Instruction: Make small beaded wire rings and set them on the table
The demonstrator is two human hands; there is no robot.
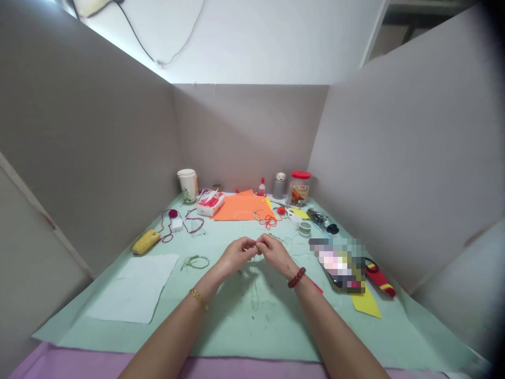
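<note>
My left hand (238,252) and my right hand (274,251) meet fingertip to fingertip above the pale green table cover (244,316). Both pinch a thin green thread (255,279) that hangs down between them toward the cover. A gold bracelet sits on my left wrist and a dark red bead bracelet (296,277) on my right. A small coil of green thread (194,261) lies just left of my left hand.
White paper (136,287), a yellow corn-shaped object (145,241), orange paper (242,207) with red thread (268,220), a tissue pack (210,203), a paper cup (188,185), a red-lidded jar (299,188), a glue bottle (262,186), tape (304,228). Grey partition walls enclose three sides.
</note>
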